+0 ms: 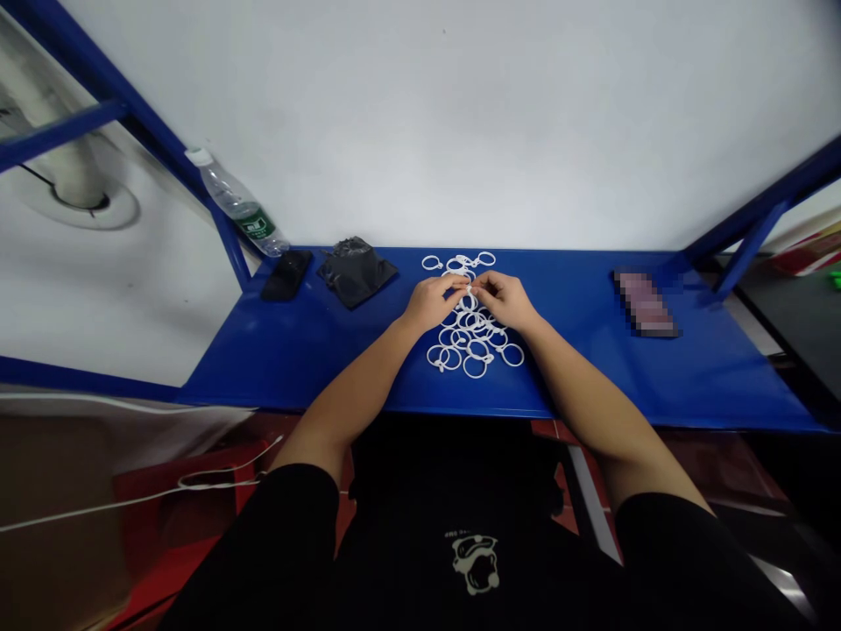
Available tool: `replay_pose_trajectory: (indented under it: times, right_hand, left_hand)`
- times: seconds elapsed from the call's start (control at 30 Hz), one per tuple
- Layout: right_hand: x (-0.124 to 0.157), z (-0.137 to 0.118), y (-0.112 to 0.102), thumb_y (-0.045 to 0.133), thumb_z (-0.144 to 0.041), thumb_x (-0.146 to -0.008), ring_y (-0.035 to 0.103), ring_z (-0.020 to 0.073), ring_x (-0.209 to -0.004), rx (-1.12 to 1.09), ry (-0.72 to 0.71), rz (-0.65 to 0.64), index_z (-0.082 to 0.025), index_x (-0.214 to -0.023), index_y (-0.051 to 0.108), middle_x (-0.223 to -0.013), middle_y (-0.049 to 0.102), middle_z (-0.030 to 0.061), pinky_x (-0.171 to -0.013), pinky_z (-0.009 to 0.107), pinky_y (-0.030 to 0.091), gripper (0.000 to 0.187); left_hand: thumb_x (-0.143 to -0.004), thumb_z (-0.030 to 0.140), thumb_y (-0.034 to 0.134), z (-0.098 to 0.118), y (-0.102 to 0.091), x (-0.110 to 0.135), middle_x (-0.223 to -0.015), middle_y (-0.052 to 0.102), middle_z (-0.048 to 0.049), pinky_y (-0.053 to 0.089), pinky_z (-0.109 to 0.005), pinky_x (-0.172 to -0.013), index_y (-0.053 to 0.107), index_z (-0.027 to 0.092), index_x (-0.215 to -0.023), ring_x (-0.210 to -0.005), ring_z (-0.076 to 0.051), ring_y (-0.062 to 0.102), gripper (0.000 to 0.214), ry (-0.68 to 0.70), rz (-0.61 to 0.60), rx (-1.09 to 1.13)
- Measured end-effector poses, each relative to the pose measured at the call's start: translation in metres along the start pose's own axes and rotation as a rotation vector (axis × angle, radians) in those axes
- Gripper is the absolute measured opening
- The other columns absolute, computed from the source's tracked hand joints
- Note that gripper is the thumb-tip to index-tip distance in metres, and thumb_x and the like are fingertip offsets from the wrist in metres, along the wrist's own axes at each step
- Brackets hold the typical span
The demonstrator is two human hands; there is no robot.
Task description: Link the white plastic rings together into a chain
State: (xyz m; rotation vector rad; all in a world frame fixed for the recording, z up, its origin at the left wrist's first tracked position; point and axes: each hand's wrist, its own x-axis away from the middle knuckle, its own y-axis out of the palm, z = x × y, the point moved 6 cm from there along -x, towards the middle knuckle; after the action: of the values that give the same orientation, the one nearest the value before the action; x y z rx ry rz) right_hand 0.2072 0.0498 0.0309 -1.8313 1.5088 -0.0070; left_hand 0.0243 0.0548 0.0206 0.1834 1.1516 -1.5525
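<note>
A loose pile of white rings [476,365], each with a small clip or eyelet, lies on the blue table [276,368]. Over the far part of the pile, my left hand [434,300] and my right hand [505,298] meet with their fingertips nearly touching. Both hands are closed in a pinch on a white ring [469,289], mostly covered by the fingers. Several more rings [486,259] lie just beyond my hands, toward the wall.
Left of the pile sits a black pouch [356,272], with a dark phone [286,275] beside it. A clear bottle [240,206] with a green label leans at the back left. On the right lies a blurred pinkish rectangular object [645,303]. Blue frame bars [752,250] rise at both ends.
</note>
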Motion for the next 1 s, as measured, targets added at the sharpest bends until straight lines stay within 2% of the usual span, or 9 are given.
replay_pose_trajectory:
  times: [0.23, 0.33, 0.47, 0.57, 0.63, 0.7, 0.77, 0.83, 1.0]
  right_hand:
    - [0.001, -0.005, 0.002, 0.067, -0.034, -0.098, 0.056, 0.0167, -0.065, 0.063, -0.024, 0.025, -0.022, -0.092, 0.07, -0.08, 0.073, 0.0028, -0.067, 0.032, 0.046, 0.014]
    - [0.001, -0.002, 0.005, 0.066, -0.036, -0.101, 0.059, 0.0181, -0.068, 0.083, -0.022, 0.031, -0.022, -0.094, 0.071, -0.082, 0.074, 0.0035, -0.069, 0.033, 0.048, 0.016]
    - [-0.002, 0.014, 0.001, 0.061, -0.038, -0.106, 0.069, 0.0252, -0.085, 0.163, -0.015, 0.027, -0.021, -0.111, 0.077, -0.1, 0.08, 0.0101, -0.081, 0.039, 0.056, 0.025]
    - [-0.004, 0.031, -0.002, 0.054, -0.028, -0.106, 0.07, 0.0342, -0.112, 0.38, -0.029, -0.035, -0.02, -0.137, 0.077, -0.127, 0.079, 0.0172, -0.102, 0.051, 0.055, 0.039]
    - [-0.003, 0.042, 0.0, 0.053, -0.023, -0.104, 0.067, 0.038, -0.121, 0.501, -0.015, -0.103, -0.022, -0.148, 0.074, -0.138, 0.077, 0.0186, -0.106, 0.056, 0.052, 0.049]
    - [-0.003, 0.049, 0.003, 0.051, -0.022, -0.105, 0.065, 0.0387, -0.124, 0.562, -0.003, -0.159, -0.024, -0.153, 0.073, -0.141, 0.075, 0.0178, -0.107, 0.057, 0.051, 0.053]
    - [-0.002, 0.05, 0.006, 0.051, -0.022, -0.106, 0.065, 0.0379, -0.125, 0.586, 0.002, -0.2, -0.026, -0.15, 0.075, -0.142, 0.076, 0.0165, -0.108, 0.056, 0.049, 0.051]
    - [-0.002, 0.047, 0.008, 0.053, -0.025, -0.106, 0.065, 0.0371, -0.125, 0.599, 0.007, -0.223, -0.026, -0.143, 0.08, -0.139, 0.077, 0.0152, -0.108, 0.054, 0.047, 0.045]
    - [-0.004, 0.04, 0.005, 0.064, -0.031, -0.104, 0.066, 0.0352, -0.112, 0.621, 0.062, -0.222, -0.024, -0.12, 0.085, -0.119, 0.082, 0.0148, -0.099, 0.049, 0.046, 0.028]
  left_hand:
    - [-0.099, 0.012, 0.079, 0.007, 0.0, 0.002, -0.103, 0.086, -0.0038, 0.067, -0.03, -0.088, 0.076, 0.021, -0.11, -0.097, -0.018, 0.085, 0.014, -0.046, 0.059, 0.037]
    - [-0.098, 0.012, 0.078, 0.006, 0.0, -0.001, -0.102, 0.086, -0.0036, 0.066, -0.03, -0.088, 0.074, 0.021, -0.107, -0.096, -0.018, 0.084, 0.014, -0.067, 0.041, 0.011]
    - [-0.098, 0.012, 0.076, 0.0, -0.008, -0.005, -0.105, 0.085, -0.0065, 0.065, -0.036, -0.093, 0.076, 0.02, -0.116, -0.101, -0.021, 0.083, 0.02, -0.066, 0.011, -0.069]
    - [-0.097, 0.009, 0.072, -0.008, -0.011, -0.006, -0.107, 0.085, -0.007, 0.064, -0.04, -0.099, 0.078, 0.021, -0.111, -0.105, -0.023, 0.081, 0.02, -0.071, -0.061, -0.104]
    - [-0.095, 0.007, 0.069, -0.011, -0.006, -0.005, -0.107, 0.085, -0.0065, 0.063, -0.04, -0.1, 0.08, 0.021, -0.105, -0.105, -0.022, 0.079, 0.02, -0.082, -0.158, -0.092]
    - [-0.094, 0.008, 0.068, -0.01, 0.002, -0.002, -0.106, 0.084, -0.0058, 0.062, -0.038, -0.097, 0.081, 0.022, -0.101, -0.102, -0.022, 0.079, 0.02, -0.093, -0.275, -0.062]
    - [-0.094, 0.01, 0.068, -0.007, 0.01, 0.002, -0.103, 0.084, -0.0051, 0.062, -0.036, -0.091, 0.081, 0.022, -0.1, -0.096, -0.021, 0.078, 0.019, -0.106, -0.371, -0.035]
    - [-0.096, 0.014, 0.067, -0.004, 0.014, 0.003, -0.098, 0.083, -0.0041, 0.06, -0.035, -0.087, 0.082, 0.023, -0.102, -0.09, -0.019, 0.077, 0.019, -0.127, -0.413, -0.02]
    - [-0.103, 0.024, 0.064, -0.004, 0.01, 0.002, -0.091, 0.081, -0.0036, 0.055, -0.033, -0.081, 0.082, 0.022, -0.098, -0.082, -0.017, 0.072, 0.018, -0.151, -0.357, -0.025]
